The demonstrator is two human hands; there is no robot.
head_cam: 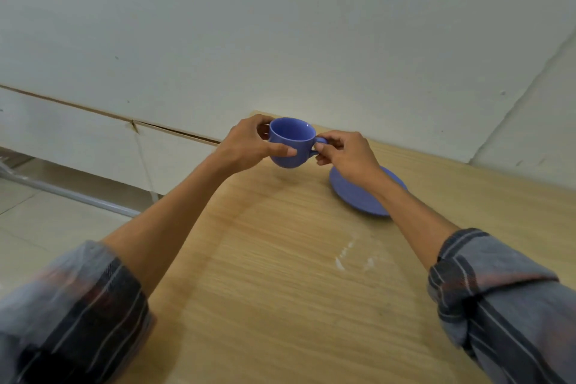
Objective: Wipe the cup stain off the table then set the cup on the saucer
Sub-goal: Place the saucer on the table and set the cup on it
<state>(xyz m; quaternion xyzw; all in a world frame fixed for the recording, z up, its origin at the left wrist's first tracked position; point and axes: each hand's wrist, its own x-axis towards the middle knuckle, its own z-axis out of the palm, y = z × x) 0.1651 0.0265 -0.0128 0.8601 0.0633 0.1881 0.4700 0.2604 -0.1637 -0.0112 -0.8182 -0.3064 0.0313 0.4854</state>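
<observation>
A blue cup (291,137) is held upright a little above the wooden table (280,274), near its far corner. My left hand (249,146) wraps the cup's left side, thumb across the front. My right hand (346,153) pinches the cup's handle on the right. A blue saucer (358,193) lies on the table just right of and nearer than the cup, partly hidden under my right wrist. Whitish streaks of a stain (346,254) mark the table nearer to me, in front of the saucer. No cloth is in view.
The table's left edge (199,221) runs diagonally, with a tiled floor (46,221) and a grey pipe (62,193) beyond it. A white wall (280,25) stands right behind the table's far edge.
</observation>
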